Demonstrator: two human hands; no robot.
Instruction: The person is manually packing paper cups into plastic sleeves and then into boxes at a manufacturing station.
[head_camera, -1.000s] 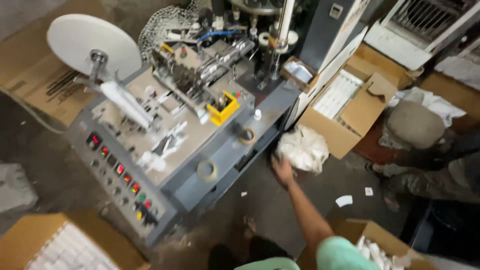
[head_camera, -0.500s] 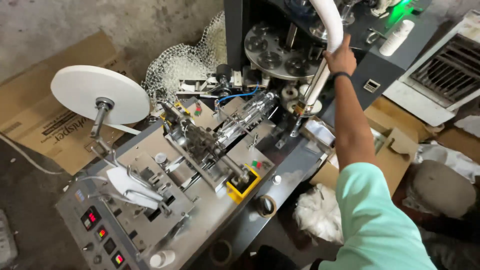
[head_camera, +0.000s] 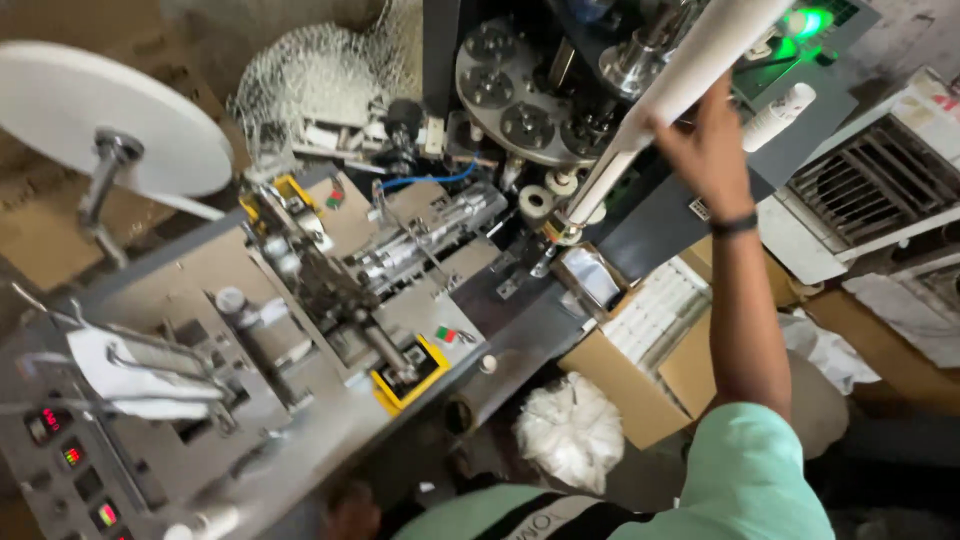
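My right hand is up at the top of the machine, fingers wrapped around the long white stack of paper cups that slants down from the upper right edge toward the middle of the machine. The stack's lower end sits right by the small white roller, just under the round metal turntable with its ring of cup moulds. There's a dark band on my wrist and the mint green sleeve fills the bottom right.

My left hand is barely in shot at the bottom edge, down by the front of the machine, and it's too blurred to make out, so I can't tell whether those fingers are clenched or loose.

Other stuff around: the big white paper reel on its spindle at the upper left, the grey control panel with red displays at the lower left, a yellow bracket on the machine's front edge, a cardboard box with rows of white cups next to my arm, and a white plastic bag on the floor just below it.
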